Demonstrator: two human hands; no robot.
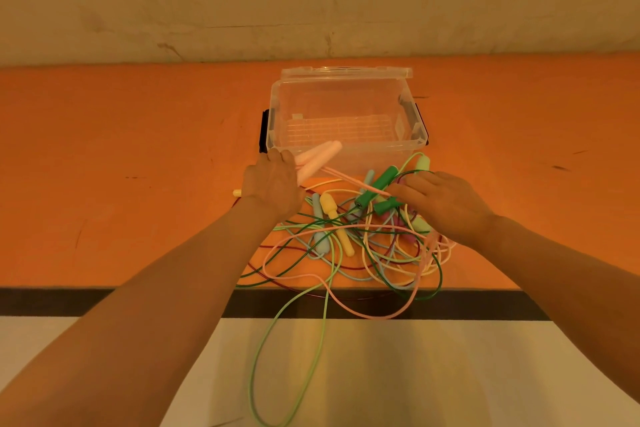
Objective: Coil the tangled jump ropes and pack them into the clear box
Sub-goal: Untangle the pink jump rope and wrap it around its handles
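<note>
Fingers of the left hand (273, 184) grip pink handles (317, 159) (fingertips hidden); right hand (440, 204) pinches a pink cord (349, 178).

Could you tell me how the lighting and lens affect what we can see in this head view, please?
Head view: warm orange cast tints everything; wide-angle bending curves the floor's far edge; the clear box reads faintly, without strong glare; the left hand and right hand look sharp.

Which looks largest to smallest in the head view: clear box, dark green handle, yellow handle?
1. clear box, plainly largest.
2. and 3. dark green handle and yellow handle look alike in length; not ranked.
</note>
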